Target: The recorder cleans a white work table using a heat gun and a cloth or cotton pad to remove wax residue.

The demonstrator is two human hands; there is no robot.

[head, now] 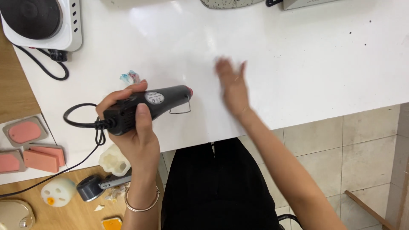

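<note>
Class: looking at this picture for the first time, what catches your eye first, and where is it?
The black heat gun, held in the left hand over the white table, left of centre. The right hand is a blur on the tabletop mid-frame. Pink blocks lie at the left edge.

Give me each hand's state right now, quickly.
Left hand: closed around a black corded heat gun, nozzle pointing right over the white table.
Right hand: open, empty, fingers spread over the table, motion-blurred.
</note>
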